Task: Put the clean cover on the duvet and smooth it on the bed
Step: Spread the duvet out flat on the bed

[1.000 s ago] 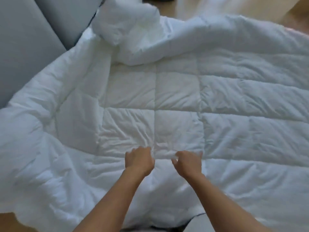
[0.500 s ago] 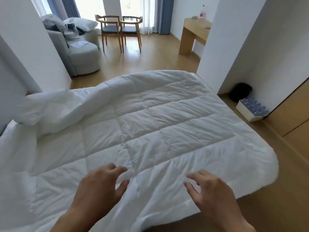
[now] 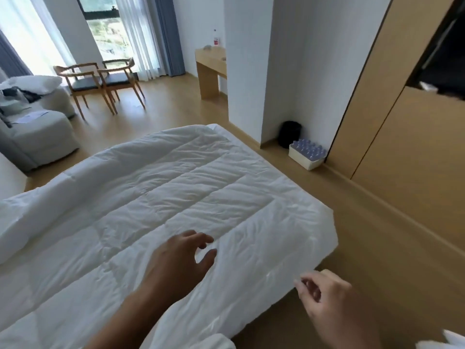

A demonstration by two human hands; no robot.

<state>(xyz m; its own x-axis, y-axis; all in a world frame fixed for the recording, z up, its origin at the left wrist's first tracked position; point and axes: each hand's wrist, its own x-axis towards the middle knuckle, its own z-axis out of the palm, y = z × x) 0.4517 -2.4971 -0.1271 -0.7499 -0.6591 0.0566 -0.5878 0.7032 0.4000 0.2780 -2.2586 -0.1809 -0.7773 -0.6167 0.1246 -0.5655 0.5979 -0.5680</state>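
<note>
The white quilted duvet [image 3: 176,187] lies bare across the bed [image 3: 216,127], and along the bed's left edge it is bunched into a thick rolled fold. If the cover goes on over that fold, the filling will likely sit in lumps that no smoothing will fix. The left hand [image 3: 176,263] is over the duvet near the bed's near edge. Its fingers [image 3: 201,239] are spread and slightly bent, grasping nothing, and whether they touch the quilting or hang just above it I cannot tell. Further right, the duvet droops over the bed's near right corner, above the light wooden floor [image 3: 377,248]. A hard tug from this side could drag the whole thing off and dirty it. The right hand [image 3: 337,306] is off the bed, just beside the duvet's near right edge. Its fingertips [image 3: 305,285] are loosely curled with nothing visibly in them. A scrap of white cloth [image 3: 445,341] shows at the far lower right, and whether it is the clean cover cannot be told.
</note>
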